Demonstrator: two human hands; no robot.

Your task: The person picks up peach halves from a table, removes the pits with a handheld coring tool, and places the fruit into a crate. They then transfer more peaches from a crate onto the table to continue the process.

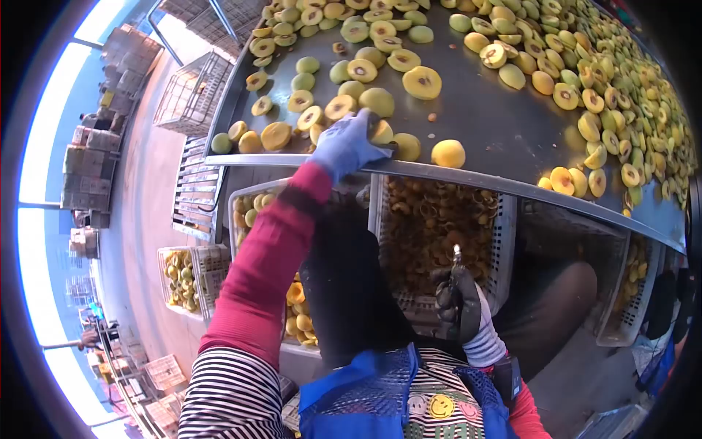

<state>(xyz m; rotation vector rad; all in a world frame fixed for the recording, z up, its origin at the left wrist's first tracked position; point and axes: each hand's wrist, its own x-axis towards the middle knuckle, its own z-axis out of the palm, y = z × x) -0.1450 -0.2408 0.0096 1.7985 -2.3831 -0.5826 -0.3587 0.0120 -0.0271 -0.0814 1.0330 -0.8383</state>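
Note:
My left hand [349, 145], in a light blue glove, reaches over the front edge of the metal table [482, 132]. Its fingers are bent down around a yellow-green fruit half [381, 132] among other halves. My right hand [461, 296], in a dark glove with a striped cuff, is closed around a small tool with a bright metal tip [458, 250]. It is above my lap, in front of a crate of fruit pieces [439, 219]. A yellow fruit [448, 154] lies on the table to the right of my left hand.
A large heap of halved fruit [607, 95] covers the table's right side. Crates with fruit stand below the edge and at the left [183, 282]. A wire cage [196, 91] and stacked crates [88, 175] stand farther left. Part of a person [658, 314] shows at the right.

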